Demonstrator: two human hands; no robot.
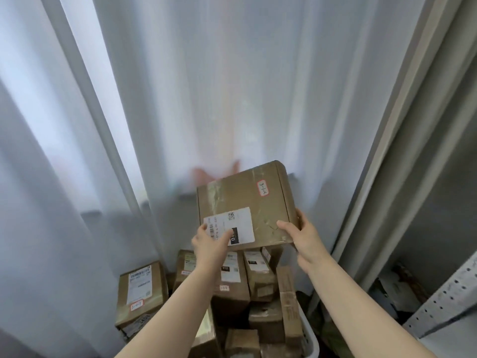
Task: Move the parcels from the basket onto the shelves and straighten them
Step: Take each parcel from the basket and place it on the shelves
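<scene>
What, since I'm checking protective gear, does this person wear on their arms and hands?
Nothing that shows. The left forearm and right forearm are bare down to the frame's lower edge, no sleeves in view. The left hand and right hand wear no gloves, and no watch, bracelet or ring shows on the visible parts.

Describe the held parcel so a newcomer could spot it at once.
In front of the white curtain, above the basket of brown boxes, the left hand and right hand hold one flat cardboard parcel. Unlike the boxes below, it is lifted clear, with a red-edged sticker near its far right corner.
</scene>
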